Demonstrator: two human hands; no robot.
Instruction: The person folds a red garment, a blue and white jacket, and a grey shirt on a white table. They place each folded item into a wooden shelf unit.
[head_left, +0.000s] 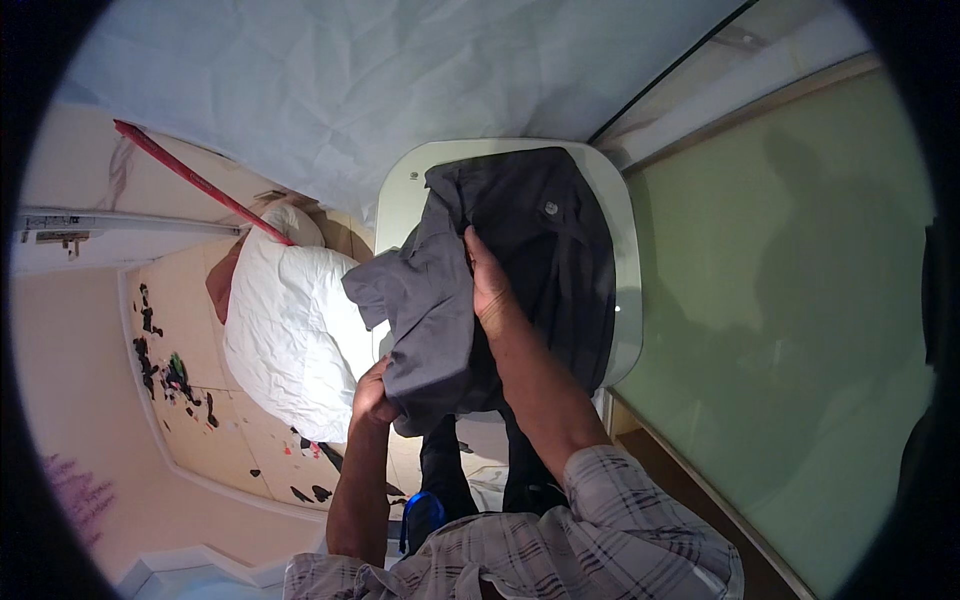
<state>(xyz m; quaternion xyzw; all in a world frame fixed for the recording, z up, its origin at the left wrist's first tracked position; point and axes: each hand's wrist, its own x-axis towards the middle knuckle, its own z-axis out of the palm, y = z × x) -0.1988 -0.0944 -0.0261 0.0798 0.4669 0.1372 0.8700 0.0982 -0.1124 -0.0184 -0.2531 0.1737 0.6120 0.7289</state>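
A dark grey cloth garment (525, 195) with a round button or badge lies spread over a white table top (626, 300) with rounded corners. Part of the cloth is folded over towards the left, and its lighter grey side hangs past the near left edge. My left hand (375, 394) pinches the lower left corner of this fold. Further up, my right hand (486, 277) holds the fold's edge near the middle of the garment. Its thumb shows, while the other fingers are hidden by the cloth.
A large white stuffed sack (292, 337) stands left of the table, with a red strip (202, 184) rising behind it. Dark scraps (176, 379) litter the tiled floor. A pale green panel (780, 300) borders the right side; a crinkled pale blue sheet (360, 75) covers the far side.
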